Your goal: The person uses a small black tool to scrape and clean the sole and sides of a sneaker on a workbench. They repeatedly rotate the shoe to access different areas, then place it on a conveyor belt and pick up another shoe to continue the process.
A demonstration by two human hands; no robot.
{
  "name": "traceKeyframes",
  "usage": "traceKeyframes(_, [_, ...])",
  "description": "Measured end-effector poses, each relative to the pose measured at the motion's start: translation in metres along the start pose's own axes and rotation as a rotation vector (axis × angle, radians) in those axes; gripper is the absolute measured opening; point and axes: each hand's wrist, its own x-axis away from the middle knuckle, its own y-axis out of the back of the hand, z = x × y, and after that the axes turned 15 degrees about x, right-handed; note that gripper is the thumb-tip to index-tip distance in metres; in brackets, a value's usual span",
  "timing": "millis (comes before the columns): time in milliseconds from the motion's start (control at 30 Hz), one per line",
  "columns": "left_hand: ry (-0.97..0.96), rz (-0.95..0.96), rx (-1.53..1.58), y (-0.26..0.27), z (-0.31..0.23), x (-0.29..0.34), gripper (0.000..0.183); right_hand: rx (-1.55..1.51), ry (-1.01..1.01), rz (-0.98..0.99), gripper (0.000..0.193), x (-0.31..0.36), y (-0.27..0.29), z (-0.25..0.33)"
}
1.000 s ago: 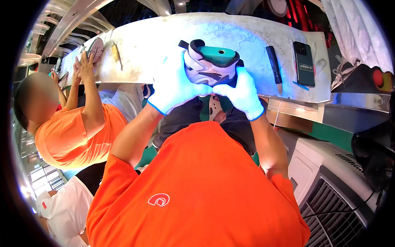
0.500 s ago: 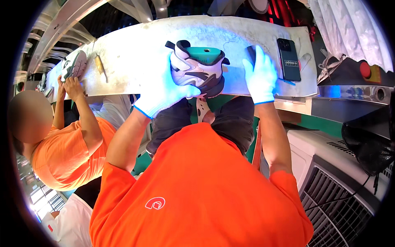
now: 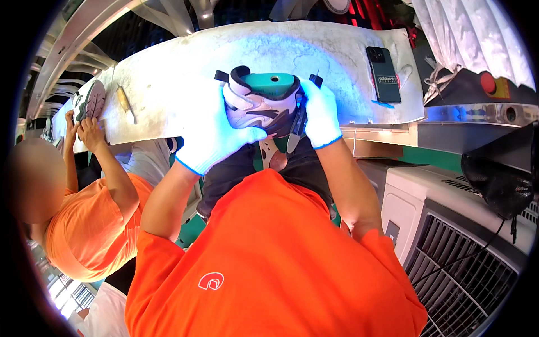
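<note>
A white and black sneaker point(image 3: 255, 110) with a teal shoe last point(image 3: 268, 83) inside it is held over the near edge of the workbench. My left hand point(image 3: 210, 132), in a white glove, grips it from the left, thumb across its near side. Against the shoe's right side is my gloved right hand point(image 3: 324, 112), closed around a black-handled tool point(image 3: 316, 80) with a thin pointed tip showing above the fingers. A long dark grey piece point(image 3: 296, 135) hangs below this hand beside the shoe; whether it belongs to the tool or the sole I cannot tell.
On the pale workbench point(image 3: 163, 73) lie a phone point(image 3: 385, 76) at right and a yellow-handled tool point(image 3: 123, 101) at left. At far left a co-worker in orange point(image 3: 98, 219) handles another shoe point(image 3: 92, 101). A red button point(image 3: 488, 83) and a vented grey machine point(image 3: 415, 196) are at right.
My right hand has moved left from the open bench to the shoe's right side, bringing the black-handled tool with it. My left hand keeps its hold on the sneaker, which is slightly turned.
</note>
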Motion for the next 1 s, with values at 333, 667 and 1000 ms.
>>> traceKeyframes(333, [0.157,0.023,-0.114,-0.001,0.011,-0.007,0.115,0.709,0.231,-0.09,0.024,-0.024,0.003,-0.017])
traceKeyframes(667, [-0.062,-0.016,-0.248,-0.002,0.02,-0.004,0.105,0.407,0.033,-0.168,0.027,-0.014,-0.007,-0.018])
traceKeyframes(1000, [-0.215,-0.052,-0.272,-0.013,0.037,0.016,0.106,0.092,0.02,-0.287,0.025,0.015,-0.01,-0.027])
